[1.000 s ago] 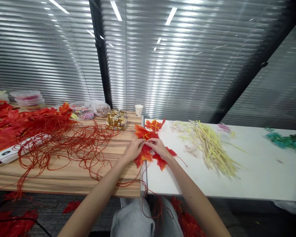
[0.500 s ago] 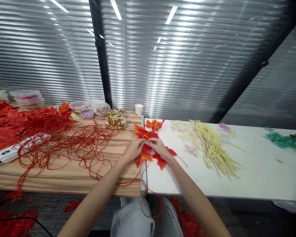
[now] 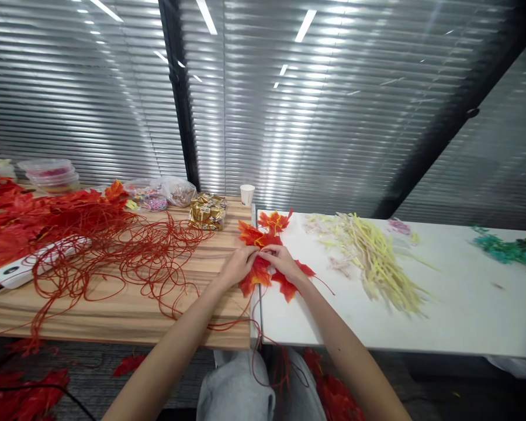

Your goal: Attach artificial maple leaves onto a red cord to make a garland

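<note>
My left hand [image 3: 238, 264] and my right hand [image 3: 281, 259] meet fingertip to fingertip over a small pile of red-orange fabric maple leaves [image 3: 263, 272] at the seam between a wooden table [image 3: 114, 310] and a white table [image 3: 464, 316]. Both hands pinch at the same leaf, fingers closed on it. More leaves [image 3: 269, 225] lie just beyond the hands. A thin red cord [image 3: 228, 324] runs from the leaves over the table edge toward my lap.
A tangle of red cord [image 3: 127, 245] and red leaves [image 3: 9, 228] covers the wooden table, with a white power strip [image 3: 30, 263], plastic tubs [image 3: 50, 174], bags [image 3: 179, 190], gold-wrapped sweets [image 3: 207, 211] and a paper cup [image 3: 246, 195]. Pale yellow stems [image 3: 372, 257] and teal pieces [image 3: 508, 248] lie on the white table.
</note>
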The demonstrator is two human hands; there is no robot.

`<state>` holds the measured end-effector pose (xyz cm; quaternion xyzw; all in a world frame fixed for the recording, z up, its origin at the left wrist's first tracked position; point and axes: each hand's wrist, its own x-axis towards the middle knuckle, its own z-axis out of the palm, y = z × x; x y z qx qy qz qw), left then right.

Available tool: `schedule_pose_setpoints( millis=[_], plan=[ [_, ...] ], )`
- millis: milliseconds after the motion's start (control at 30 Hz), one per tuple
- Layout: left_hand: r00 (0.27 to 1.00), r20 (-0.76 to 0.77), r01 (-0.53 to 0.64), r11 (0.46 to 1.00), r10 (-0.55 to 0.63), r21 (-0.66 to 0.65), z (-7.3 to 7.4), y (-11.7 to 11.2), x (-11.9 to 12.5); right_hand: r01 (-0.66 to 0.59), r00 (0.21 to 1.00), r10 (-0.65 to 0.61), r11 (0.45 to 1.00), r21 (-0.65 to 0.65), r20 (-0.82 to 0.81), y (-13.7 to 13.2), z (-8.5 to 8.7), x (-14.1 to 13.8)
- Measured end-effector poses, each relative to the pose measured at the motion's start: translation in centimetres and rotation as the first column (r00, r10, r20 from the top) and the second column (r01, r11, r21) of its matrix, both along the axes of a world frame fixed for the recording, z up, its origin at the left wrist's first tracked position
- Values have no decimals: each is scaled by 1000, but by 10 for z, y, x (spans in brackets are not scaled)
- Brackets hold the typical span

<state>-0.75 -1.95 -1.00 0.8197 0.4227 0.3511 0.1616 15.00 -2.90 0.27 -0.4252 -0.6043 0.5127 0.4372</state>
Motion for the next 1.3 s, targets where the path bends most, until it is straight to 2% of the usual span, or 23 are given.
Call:
schedule_pose_setpoints(
  millis=[633, 1300],
  plan=[
    [999, -27, 20, 1000, -19, 12, 0, 1, -1, -13, 999, 11, 999, 48, 32, -1, 1, 1],
    [999, -6, 33, 999, -33, -11, 0, 0, 0, -18, 999, 18, 1000, 20, 29, -2, 2, 0]
  ],
)
